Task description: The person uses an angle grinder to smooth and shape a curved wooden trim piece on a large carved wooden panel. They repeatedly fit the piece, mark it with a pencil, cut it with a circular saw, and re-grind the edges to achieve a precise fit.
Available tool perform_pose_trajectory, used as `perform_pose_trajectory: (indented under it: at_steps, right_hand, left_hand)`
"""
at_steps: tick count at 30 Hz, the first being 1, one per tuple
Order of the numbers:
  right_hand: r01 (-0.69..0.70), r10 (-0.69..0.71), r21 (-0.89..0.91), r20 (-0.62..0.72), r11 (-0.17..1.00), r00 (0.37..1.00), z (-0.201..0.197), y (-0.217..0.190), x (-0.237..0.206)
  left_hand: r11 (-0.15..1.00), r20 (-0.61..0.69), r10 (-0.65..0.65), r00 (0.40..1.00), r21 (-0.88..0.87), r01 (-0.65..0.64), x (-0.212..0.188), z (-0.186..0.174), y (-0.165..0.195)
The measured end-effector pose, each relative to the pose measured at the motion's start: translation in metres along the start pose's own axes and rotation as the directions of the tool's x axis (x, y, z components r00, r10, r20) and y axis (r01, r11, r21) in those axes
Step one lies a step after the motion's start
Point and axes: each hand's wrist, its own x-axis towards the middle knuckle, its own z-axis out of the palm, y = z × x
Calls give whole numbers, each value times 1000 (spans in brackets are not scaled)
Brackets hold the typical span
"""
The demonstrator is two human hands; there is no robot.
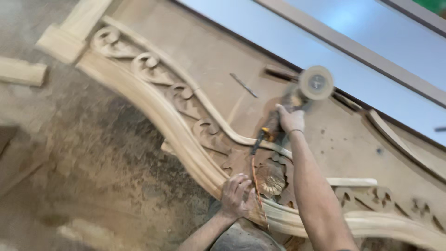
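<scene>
A long curved wooden piece with carved scrolls point(153, 88) lies across a dusty board. My right hand point(290, 120) grips a dust-covered angle grinder point(283, 108), held out over the board beyond the carving, with its round sanding disc point(316, 82) turned up toward me. Its cord point(254, 160) runs back across the carving. My left hand point(236, 195) rests flat on the moulded edge of the carving, next to a carved round flower point(270, 179).
A loose wood block point(21, 71) lies on the sawdust-covered floor at left. A thin metal strip point(243, 85) lies on the board point(223, 51). Pale blue panels with grey frames point(353, 42) run along the far side. A narrow wood strip point(353, 181) sits near the flower.
</scene>
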Motion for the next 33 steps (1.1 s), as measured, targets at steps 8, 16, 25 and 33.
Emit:
perform_pose_trajectory:
  at_steps: [8,16,25,33]
  right_hand:
    - [140,-92,301,-169,943,981,-90,131,-4]
    - [173,-165,-11,-361,985,918,-250,346,52]
    - [609,-724,-533,-8,587,690,-332,451,182]
    - [756,-794,-356,60,549,605,-399,524,49]
  left_hand:
    - [998,107,10,994,60,-16,-21,40,15]
    - [974,96,35,995,219,-56,-22,60,24]
    - [807,-519,-253,816,352,474,-144,140,183]
    - [788,144,-594,791,-90,609,-190,250,360]
